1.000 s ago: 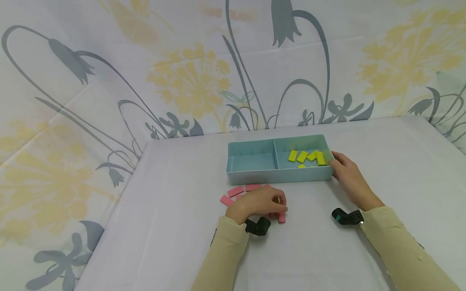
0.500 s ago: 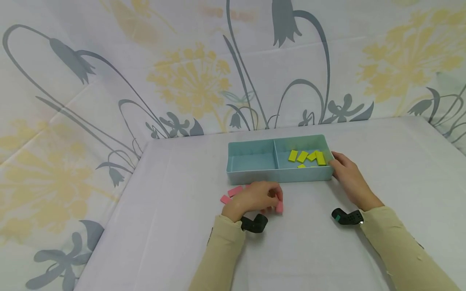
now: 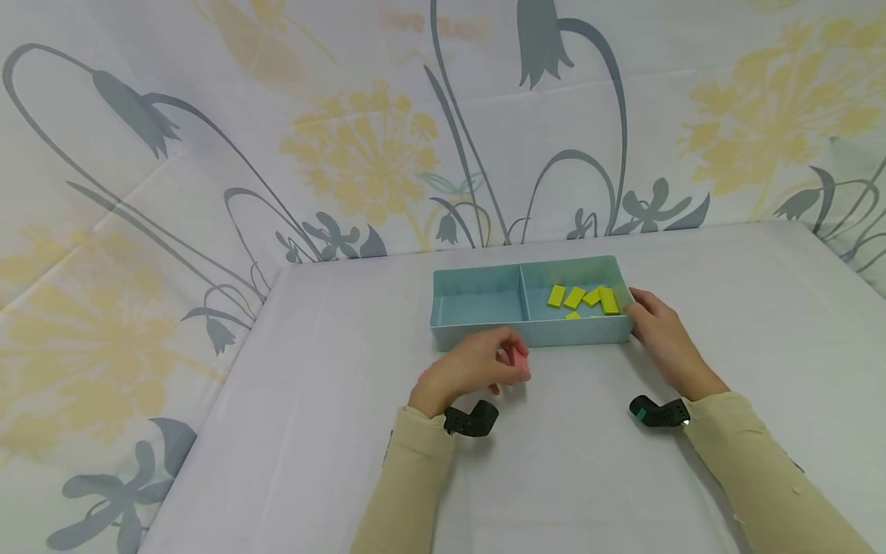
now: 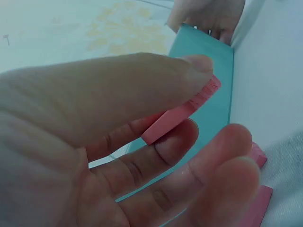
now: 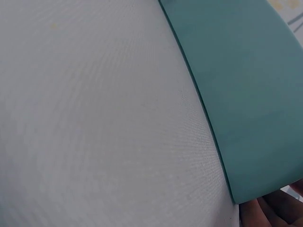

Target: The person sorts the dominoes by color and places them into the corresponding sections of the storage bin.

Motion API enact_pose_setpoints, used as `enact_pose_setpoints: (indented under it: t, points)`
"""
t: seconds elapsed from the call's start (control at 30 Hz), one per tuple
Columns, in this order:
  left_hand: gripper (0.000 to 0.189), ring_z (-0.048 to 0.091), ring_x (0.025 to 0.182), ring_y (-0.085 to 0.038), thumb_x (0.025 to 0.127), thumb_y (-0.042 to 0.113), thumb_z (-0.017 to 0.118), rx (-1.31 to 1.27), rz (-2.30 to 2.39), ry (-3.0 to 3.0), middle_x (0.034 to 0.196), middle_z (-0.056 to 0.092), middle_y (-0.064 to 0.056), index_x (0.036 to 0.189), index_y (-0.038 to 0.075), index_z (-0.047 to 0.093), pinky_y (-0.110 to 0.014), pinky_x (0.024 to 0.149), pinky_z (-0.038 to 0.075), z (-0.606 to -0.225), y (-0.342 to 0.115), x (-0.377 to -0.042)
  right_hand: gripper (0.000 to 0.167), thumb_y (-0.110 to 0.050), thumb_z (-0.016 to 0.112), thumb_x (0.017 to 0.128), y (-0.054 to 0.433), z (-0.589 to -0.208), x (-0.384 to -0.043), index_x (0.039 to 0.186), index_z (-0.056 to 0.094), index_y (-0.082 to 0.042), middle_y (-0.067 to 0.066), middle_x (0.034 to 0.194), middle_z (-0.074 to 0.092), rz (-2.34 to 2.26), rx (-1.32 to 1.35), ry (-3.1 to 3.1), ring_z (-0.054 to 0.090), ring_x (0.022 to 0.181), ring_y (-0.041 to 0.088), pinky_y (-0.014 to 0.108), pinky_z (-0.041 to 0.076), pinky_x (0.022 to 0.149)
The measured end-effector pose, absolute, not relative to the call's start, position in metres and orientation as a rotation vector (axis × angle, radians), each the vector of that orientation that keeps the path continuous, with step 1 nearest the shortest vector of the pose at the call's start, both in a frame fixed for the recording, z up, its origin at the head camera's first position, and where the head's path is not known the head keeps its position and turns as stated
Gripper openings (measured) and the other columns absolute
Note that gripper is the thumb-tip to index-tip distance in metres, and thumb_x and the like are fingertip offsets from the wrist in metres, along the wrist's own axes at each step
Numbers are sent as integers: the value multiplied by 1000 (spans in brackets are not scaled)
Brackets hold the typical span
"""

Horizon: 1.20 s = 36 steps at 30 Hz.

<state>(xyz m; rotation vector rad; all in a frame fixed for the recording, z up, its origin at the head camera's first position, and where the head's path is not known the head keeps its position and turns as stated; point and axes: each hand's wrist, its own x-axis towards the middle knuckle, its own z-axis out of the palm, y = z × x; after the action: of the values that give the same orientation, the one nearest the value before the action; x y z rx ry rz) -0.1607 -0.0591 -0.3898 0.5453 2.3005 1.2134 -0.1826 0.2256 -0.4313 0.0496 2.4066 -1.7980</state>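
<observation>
My left hand (image 3: 471,365) pinches a small pink block (image 4: 173,122) between thumb and fingers. It is raised in front of the teal two-compartment box (image 3: 574,332), near its front wall. Fine ridges mark one end of the block in the left wrist view. Other pink blocks (image 4: 259,208) lie on the cloth below the fingers, mostly hidden by the hand in the head view. At the box's right end, my right hand (image 3: 667,342) grips the side wall, thumb by the front corner. Several yellow blocks (image 3: 574,298) lie in the right compartment; the left compartment shows a bare floor.
A white cloth (image 3: 332,431) covers the table. Flower-patterned fabric (image 3: 388,131) hangs behind and along the left side. A central divider (image 3: 524,292) splits the box, and its low walls stand all round.
The left hand has picked up a pink block from the front of the group and carried it up and slightly leftward, closer to the box. The right hand and box stay put.
</observation>
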Motion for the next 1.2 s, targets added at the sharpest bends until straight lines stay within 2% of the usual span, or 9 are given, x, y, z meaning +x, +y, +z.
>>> enact_pose_setpoints:
  t: [0.1,0.27,0.47,0.7,0.93,1.03,1.2]
  points:
    - [27,57,61,-19,78,18,69,552,1214,2294,84,56,-5,100,18,53,-34,61,51,-389,-59,-161,58,-31,26,95,225,-431,-182,142,7,-2,17,147,7,-1798,49,2411,15,131,35,50,24,101]
    - [29,57,66,-19,80,16,66,592,1247,2276,86,56,-3,107,14,55,-36,66,51,-389,-59,-161,59,-31,26,95,226,-433,-183,142,7,-2,17,147,7,-1801,42,2408,15,131,35,50,24,101]
    - [26,60,75,-26,83,14,62,642,1312,2266,89,57,-1,108,9,57,-38,69,51,-390,-60,-162,58,-31,26,95,226,-434,-184,143,7,-2,16,147,7,-1798,45,2410,15,131,34,50,24,101]
    - [23,62,81,-27,88,20,56,545,1417,2205,90,64,-11,110,12,57,-39,71,51,-385,-62,-163,59,-32,27,95,226,-432,-184,142,8,-2,17,147,7,-1814,43,2410,15,131,33,49,23,101]
    - [25,61,83,-37,90,14,53,423,1584,2109,88,62,-23,114,8,56,-47,73,49,-367,-61,-156,60,-34,27,96,230,-434,-185,142,7,-2,17,147,6,-1810,44,2416,13,131,34,50,24,101]
    - [24,62,81,-37,91,16,53,437,1609,2127,91,62,-23,113,11,57,-49,73,49,-375,-65,-160,60,-35,27,96,230,-436,-186,143,8,-3,17,147,6,-1803,51,2417,14,131,34,49,24,101]
    - [17,62,81,-25,90,27,53,470,1522,2368,93,63,-6,105,27,61,-40,73,49,-387,-71,-165,60,-35,27,96,229,-438,-188,143,8,-4,16,147,8,-1796,39,2413,15,131,33,48,25,101]
